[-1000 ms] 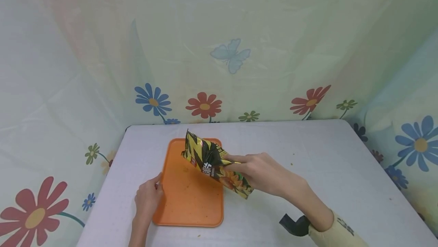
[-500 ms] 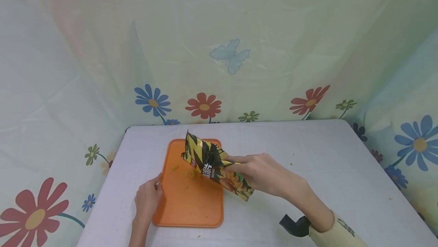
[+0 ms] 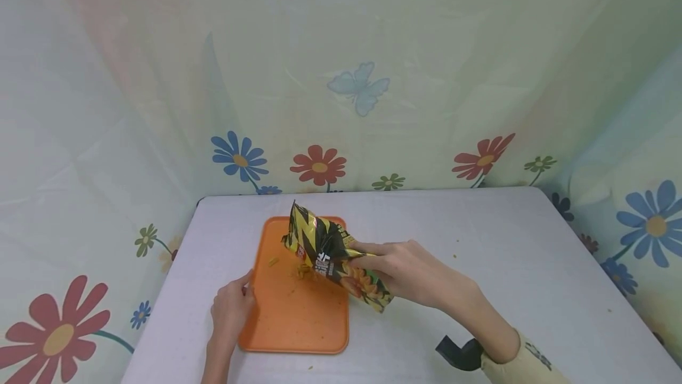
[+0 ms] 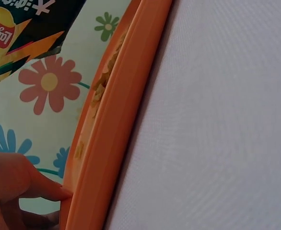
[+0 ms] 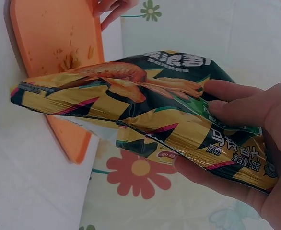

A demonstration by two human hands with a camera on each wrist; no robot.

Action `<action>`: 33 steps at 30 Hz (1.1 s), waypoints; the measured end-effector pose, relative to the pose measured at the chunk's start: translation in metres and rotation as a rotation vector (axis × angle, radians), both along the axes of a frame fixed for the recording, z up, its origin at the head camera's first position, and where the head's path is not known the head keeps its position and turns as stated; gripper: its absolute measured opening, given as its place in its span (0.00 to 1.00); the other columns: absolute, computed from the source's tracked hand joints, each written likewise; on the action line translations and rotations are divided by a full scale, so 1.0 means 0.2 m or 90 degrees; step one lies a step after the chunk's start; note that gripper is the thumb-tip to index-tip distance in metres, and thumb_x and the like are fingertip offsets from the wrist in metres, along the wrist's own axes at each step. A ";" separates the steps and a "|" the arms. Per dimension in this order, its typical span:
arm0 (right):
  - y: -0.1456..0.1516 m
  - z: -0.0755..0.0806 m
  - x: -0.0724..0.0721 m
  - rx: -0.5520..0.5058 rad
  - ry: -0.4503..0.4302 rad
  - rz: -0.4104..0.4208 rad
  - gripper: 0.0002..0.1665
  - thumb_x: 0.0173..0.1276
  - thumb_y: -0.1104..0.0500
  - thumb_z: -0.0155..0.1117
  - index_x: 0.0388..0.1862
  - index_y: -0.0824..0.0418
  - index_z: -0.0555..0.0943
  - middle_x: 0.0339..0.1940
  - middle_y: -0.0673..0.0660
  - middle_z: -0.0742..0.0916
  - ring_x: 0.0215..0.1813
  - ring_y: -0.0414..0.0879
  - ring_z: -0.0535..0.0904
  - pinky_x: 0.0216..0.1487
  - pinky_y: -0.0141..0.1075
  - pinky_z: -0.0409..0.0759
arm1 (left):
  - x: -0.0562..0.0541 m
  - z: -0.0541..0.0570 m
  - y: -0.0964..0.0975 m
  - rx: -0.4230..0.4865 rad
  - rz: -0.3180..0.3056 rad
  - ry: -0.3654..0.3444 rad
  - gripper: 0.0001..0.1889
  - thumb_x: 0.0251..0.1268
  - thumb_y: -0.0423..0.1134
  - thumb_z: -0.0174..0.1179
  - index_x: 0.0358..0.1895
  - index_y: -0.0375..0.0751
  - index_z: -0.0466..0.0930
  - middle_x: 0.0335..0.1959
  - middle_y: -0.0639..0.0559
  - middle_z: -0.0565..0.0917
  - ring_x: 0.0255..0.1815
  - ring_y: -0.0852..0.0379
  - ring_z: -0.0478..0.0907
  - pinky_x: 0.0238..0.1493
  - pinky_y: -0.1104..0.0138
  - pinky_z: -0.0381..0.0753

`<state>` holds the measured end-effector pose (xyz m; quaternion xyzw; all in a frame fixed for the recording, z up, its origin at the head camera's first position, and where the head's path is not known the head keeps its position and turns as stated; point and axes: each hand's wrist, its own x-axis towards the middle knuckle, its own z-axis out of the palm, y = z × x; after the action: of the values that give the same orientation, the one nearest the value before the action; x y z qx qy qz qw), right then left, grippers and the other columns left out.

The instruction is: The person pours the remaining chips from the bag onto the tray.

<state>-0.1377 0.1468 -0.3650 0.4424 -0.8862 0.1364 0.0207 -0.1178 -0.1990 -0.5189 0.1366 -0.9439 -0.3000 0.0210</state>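
Note:
A black-and-yellow Lay's chip bag [image 3: 314, 236] tilts over the upper right of the orange tray [image 3: 293, 331]. My right hand [image 3: 412, 271] grips it near one end; the right wrist view shows the thumb and fingers [image 5: 212, 177] on opposite sides of the bag [image 5: 126, 91]. Yellow chips [image 3: 303, 270] lie in a small heap on the tray beneath the bag, with one chip [image 3: 273, 261] apart to the left. My left hand [image 3: 230, 307] holds the tray's left edge, its fingertip pressed at the rim [image 4: 66, 191] in the left wrist view.
The tray rests on a white-covered table [image 3: 437, 218]. Small crumbs [image 3: 455, 255] dot the cloth on the right. A flower-printed curtain [image 3: 405, 76] rises behind and along both sides. A black strap [image 3: 459, 353] sticks out by the right sleeve [image 3: 524, 360].
Chips have dropped onto the tray below the bag, first a few, now a larger heap. Both hands and the tray have stayed almost in place.

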 end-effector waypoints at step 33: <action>0.02 -0.01 0.01 -0.062 0.074 0.020 0.20 0.66 0.69 0.71 0.53 0.53 0.90 0.62 0.54 0.87 0.24 0.37 0.75 0.20 0.22 0.58 | 0.01 0.00 0.01 -0.015 -0.002 0.008 0.23 0.69 0.27 0.56 0.67 0.33 0.78 0.15 0.55 0.67 0.14 0.61 0.60 0.17 0.70 0.58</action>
<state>-0.1357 0.1507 -0.3676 0.4616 -0.8689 0.1535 0.0917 -0.1152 -0.1960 -0.5179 0.1327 -0.9475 -0.2897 0.0279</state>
